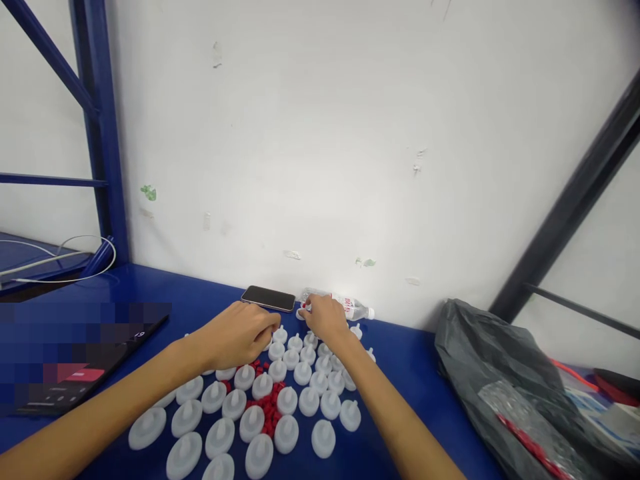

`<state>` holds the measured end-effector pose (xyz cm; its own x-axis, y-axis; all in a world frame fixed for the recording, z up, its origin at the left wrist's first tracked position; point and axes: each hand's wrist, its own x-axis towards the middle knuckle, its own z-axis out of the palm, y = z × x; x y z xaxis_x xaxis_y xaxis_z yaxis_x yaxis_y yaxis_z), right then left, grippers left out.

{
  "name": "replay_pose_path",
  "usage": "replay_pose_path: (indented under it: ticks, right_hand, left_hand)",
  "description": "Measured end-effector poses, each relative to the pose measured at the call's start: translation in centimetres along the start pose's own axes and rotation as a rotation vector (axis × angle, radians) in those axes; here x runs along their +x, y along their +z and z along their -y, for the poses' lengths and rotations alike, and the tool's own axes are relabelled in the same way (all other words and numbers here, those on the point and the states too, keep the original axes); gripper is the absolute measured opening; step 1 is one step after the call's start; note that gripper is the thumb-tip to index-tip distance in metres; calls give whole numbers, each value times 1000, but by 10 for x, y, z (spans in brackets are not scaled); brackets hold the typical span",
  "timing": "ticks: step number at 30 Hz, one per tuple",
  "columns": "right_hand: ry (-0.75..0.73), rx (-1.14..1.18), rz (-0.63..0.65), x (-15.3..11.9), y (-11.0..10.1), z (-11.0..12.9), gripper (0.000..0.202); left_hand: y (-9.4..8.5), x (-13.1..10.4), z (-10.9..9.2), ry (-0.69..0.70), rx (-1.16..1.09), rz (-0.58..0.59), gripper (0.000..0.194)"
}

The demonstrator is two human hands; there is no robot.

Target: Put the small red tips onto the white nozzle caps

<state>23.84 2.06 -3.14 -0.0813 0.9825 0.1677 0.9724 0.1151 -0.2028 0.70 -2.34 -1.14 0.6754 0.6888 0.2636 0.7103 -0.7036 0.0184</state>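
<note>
Rows of translucent white round caps (251, 423), each with a small spout on top, stand on the blue tabletop (400, 373). Small red pieces (270, 408) lie in a loose heap among them. My left hand (240, 335) is closed above the back left of the rows, its fingers curled down; whatever they hold is hidden. At the back of the rows, my right hand (324, 317) pinches at a white cap (300, 313), with a bit of red showing by the fingertips. It partly covers a clear plastic bottle (357, 309) lying behind it.
A dark phone (269, 298) lies by the wall behind my left hand. A tablet (85, 373), partly blurred out, sits at the left. Crumpled dark grey plastic bag (480, 360) on the right, with clear wrap on it. Blue rack posts (103, 133) stand at the left.
</note>
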Motion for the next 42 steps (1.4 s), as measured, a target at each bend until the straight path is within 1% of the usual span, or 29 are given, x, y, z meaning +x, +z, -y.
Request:
replay_pose_path:
  ticks: [3,6,10,13,17,21,27,33,36,39,42]
  right_hand:
    - [-4,-33,19,10,0,7,40]
    - [-34,-39,11,3,-7,5,39]
    - [-86,-27,3,-11,-17,-8,37]
    - [-136,4,53,-12,-19,-20,38]
    - [-143,44,145,-4,-12,-33,39]
    - [-107,88,172,2,-2,-42,40]
    - [-90,150,213,7,2,-52,40]
    - [-70,115,197,5,1,-60,41]
    - [-73,98,154,4,-2,-59,41]
    - [-122,110,86,3,-5,-51,39]
    - [-232,154,42,2,-2,-36,36]
  left_hand:
    - [0,0,1,-7,15,0,26]
    - [0,0,1,-9,25,0,26]
    - [-1,-1,-1,-10,32,-5,26]
    - [-1,-1,-3,-7,42,-12,26]
    - [0,-1,-3,-2,58,-10,24]
    - [2,-1,-2,-4,58,-5,24]
    - [4,-2,-1,-1,50,-7,24]
    - [3,-2,-1,6,49,4,25]
    - [1,-2,-2,7,49,-6,24]
    - [0,-2,-2,4,48,-18,24]
    - [-2,-2,-3,-8,51,-22,24]
